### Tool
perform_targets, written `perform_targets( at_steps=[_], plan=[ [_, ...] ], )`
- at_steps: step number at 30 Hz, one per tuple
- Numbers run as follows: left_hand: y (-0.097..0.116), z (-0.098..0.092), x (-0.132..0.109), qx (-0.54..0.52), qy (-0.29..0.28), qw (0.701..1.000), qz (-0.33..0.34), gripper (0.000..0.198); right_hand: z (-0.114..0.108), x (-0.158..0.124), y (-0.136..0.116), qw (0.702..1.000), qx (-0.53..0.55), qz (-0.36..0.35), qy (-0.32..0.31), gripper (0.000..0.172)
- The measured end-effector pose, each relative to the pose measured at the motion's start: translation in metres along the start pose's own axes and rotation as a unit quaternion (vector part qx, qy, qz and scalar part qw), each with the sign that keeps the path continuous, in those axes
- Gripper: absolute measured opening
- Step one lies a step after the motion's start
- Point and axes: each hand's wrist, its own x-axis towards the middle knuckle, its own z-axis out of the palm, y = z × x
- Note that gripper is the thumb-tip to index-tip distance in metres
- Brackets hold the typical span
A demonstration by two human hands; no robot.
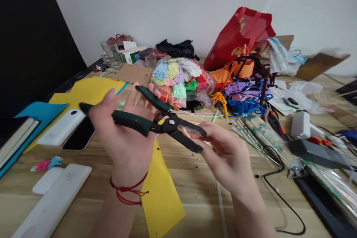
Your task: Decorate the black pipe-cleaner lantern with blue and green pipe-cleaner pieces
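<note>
My left hand (122, 134) holds a pair of green-handled pliers (145, 121) above the wooden table, fingers round the lower handle, with the other handle sticking up. A red string circles that wrist. The black jaws stand apart and point right, toward my right hand (223, 152). That hand pinches something thin and pale at the jaws; I cannot make out what it is. A yellow paper strip (161, 193) lies on the table beneath both hands.
A clear bag of coloured foam pieces (181, 78) sits behind the hands, beside a red bag (240, 33) and tangled pipe cleaners (242, 96). Bundled wooden sticks (262, 137) lie at right. Two phones (69, 130), yellow and blue sheets and white cases are at left.
</note>
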Motion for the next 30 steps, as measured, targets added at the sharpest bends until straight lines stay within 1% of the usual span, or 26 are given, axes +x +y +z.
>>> perform_targets(
  at_steps=[2, 3, 4, 5, 6, 7, 8, 9, 10, 11, 12, 13, 14, 15, 17, 19, 21, 23, 24, 26, 27, 28, 29, 30],
  plan=[
    [0.005, -0.008, 0.006, 0.009, -0.008, 0.998, 0.056, 0.035, -0.011, 0.002, 0.005, 0.996, -0.085, 0.004, 0.004, 0.008],
    [0.007, -0.013, 0.01, 0.038, -0.019, 0.995, 0.088, 0.036, -0.017, 0.003, 0.007, 0.992, -0.123, 0.005, 0.018, 0.008],
    [0.008, -0.018, 0.015, 0.086, -0.031, 0.989, 0.113, 0.041, -0.022, 0.005, 0.009, 0.987, -0.155, 0.003, 0.038, 0.009],
    [0.008, -0.025, 0.018, 0.16, -0.049, 0.979, 0.116, 0.05, -0.026, 0.006, 0.011, 0.982, -0.178, -0.003, 0.059, 0.009],
    [0.007, -0.031, 0.021, 0.258, -0.072, 0.957, 0.107, 0.065, -0.029, 0.007, 0.012, 0.979, -0.191, -0.012, 0.076, 0.01],
    [0.003, -0.037, 0.021, 0.374, -0.114, 0.917, 0.081, 0.081, -0.031, 0.008, 0.012, 0.977, -0.196, -0.024, 0.085, 0.01],
    [-0.002, -0.042, 0.019, 0.485, -0.173, 0.856, 0.038, 0.095, -0.033, 0.008, 0.012, 0.976, -0.195, -0.037, 0.09, 0.01],
    [-0.01, -0.047, 0.015, 0.584, -0.224, 0.78, 0.001, 0.105, -0.033, 0.009, 0.011, 0.976, -0.192, -0.052, 0.094, 0.01],
    [-0.019, -0.052, 0.008, 0.654, -0.27, 0.706, -0.027, 0.114, -0.033, 0.009, 0.01, 0.976, -0.187, -0.066, 0.095, 0.01],
    [-0.029, -0.057, -0.001, 0.701, -0.306, 0.642, -0.05, 0.116, -0.032, 0.009, 0.009, 0.975, -0.181, -0.079, 0.099, 0.01],
    [-0.04, -0.062, -0.01, 0.738, -0.325, 0.587, -0.067, 0.117, -0.031, 0.008, 0.008, 0.975, -0.176, -0.091, 0.102, 0.01],
    [-0.051, -0.066, -0.02, 0.771, -0.332, 0.536, -0.093, 0.12, -0.03, 0.008, 0.007, 0.974, -0.172, -0.099, 0.105, 0.011],
    [-0.061, -0.071, -0.029, 0.793, -0.336, 0.494, -0.123, 0.122, -0.029, 0.007, 0.006, 0.974, -0.169, -0.106, 0.107, 0.011],
    [-0.071, -0.077, -0.037, 0.808, -0.338, 0.46, -0.148, 0.122, -0.028, 0.006, 0.005, 0.974, -0.168, -0.111, 0.105, 0.011],
    [-0.085, -0.088, -0.049, 0.823, -0.312, 0.445, -0.164, 0.124, -0.026, 0.005, 0.003, 0.974, -0.169, -0.115, 0.098, 0.011],
    [-0.094, -0.099, -0.055, 0.836, -0.278, 0.444, -0.165, 0.131, -0.024, 0.004, 0.001, 0.976, -0.163, -0.113, 0.084, 0.012],
    [-0.098, -0.109, -0.057, 0.844, -0.252, 0.446, -0.158, 0.139, -0.023, 0.003, -0.001, 0.98, -0.152, -0.109, 0.07, 0.011],
    [-0.097, -0.114, -0.057, 0.847, -0.243, 0.446, -0.158, 0.144, -0.022, 0.003, -0.002, 0.982, -0.145, -0.107, 0.059, 0.011],
    [-0.093, -0.113, -0.057, 0.842, -0.252, 0.45, -0.158, 0.146, -0.022, 0.002, -0.002, 0.982, -0.145, -0.108, 0.056, 0.011],
    [-0.081, -0.103, -0.055, 0.827, -0.275, 0.474, -0.126, 0.142, -0.022, 0.002, -0.002, 0.981, -0.149, -0.111, 0.046, 0.01],
    [-0.072, -0.094, -0.053, 0.804, -0.304, 0.506, -0.072, 0.131, -0.022, 0.002, -0.001, 0.981, -0.153, -0.112, 0.04, 0.01],
    [-0.062, -0.084, -0.049, 0.789, -0.286, 0.543, 0.019, 0.115, -0.022, 0.002, -0.001, 0.98, -0.159, -0.112, 0.035, 0.01],
    [-0.052, -0.073, -0.044, 0.772, -0.273, 0.562, 0.112, 0.097, -0.021, 0.002, 0.0, 0.98, -0.164, -0.11, 0.032, 0.01],
    [-0.043, -0.061, -0.039, 0.754, -0.255, 0.572, 0.199, 0.081, -0.021, 0.002, 0.0, 0.979, -0.169, -0.108, 0.03, 0.011]
  ],
)
